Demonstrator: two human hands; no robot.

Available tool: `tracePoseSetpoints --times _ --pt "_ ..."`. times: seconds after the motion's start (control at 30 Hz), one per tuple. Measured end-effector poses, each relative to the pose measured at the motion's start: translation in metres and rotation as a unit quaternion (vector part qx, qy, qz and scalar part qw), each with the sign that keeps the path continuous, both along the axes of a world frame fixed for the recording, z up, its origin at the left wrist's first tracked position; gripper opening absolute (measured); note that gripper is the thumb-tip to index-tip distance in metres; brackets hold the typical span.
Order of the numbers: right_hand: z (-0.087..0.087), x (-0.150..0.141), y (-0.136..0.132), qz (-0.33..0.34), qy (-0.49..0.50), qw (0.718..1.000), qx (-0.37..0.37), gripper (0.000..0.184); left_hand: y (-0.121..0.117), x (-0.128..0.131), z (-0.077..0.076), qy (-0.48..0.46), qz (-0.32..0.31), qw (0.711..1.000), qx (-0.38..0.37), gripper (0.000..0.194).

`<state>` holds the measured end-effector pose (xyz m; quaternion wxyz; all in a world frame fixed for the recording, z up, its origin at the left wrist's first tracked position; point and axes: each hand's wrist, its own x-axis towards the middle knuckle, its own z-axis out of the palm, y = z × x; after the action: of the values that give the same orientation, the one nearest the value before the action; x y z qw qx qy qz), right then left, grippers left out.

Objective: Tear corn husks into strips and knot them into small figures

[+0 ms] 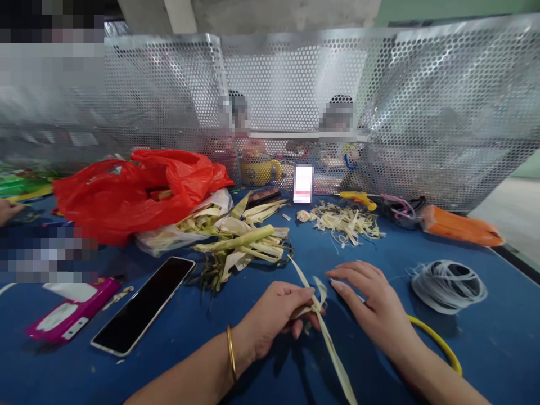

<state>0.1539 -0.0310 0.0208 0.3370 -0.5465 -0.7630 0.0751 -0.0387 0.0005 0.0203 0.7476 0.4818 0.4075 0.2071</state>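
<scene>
My left hand pinches pale strips of dry corn husk where they cross in a knot-like join. One long strip runs down toward the bottom edge, and shorter ends stick up past the thumb. Just to the right hovers my right hand, its fingers stretched out and thumb apart, close to the husk ends but seemingly not gripping them. Beyond the hands lies a heap of corn husks, with a pile of shredded husk to its right. A coil of thin whitish cord rests right of my right hand.
A phone and a magenta device lie at left, before a red plastic bag. A perforated metal screen closes the back. An orange packet lies at right; a yellow hoop passes by my right forearm.
</scene>
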Motion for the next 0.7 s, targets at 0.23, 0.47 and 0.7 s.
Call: tracePoseSetpoints --times 0.23,0.47,0.7 --pt "-0.004 -0.022 -0.005 0.025 0.177 0.966 -0.187 0.020 -0.011 0.006 -0.003 0.036 -0.051 0.997 0.049 0.034" --pt "-0.006 -0.025 -0.009 -0.004 0.179 0.980 -0.083 0.020 -0.013 0.009 -0.012 0.036 -0.041 0.998 0.020 0.030" --pt "0.008 -0.032 -0.025 0.135 -0.131 0.974 0.127 0.028 -0.002 0.004 -0.002 -0.086 0.125 0.986 -0.070 0.029"
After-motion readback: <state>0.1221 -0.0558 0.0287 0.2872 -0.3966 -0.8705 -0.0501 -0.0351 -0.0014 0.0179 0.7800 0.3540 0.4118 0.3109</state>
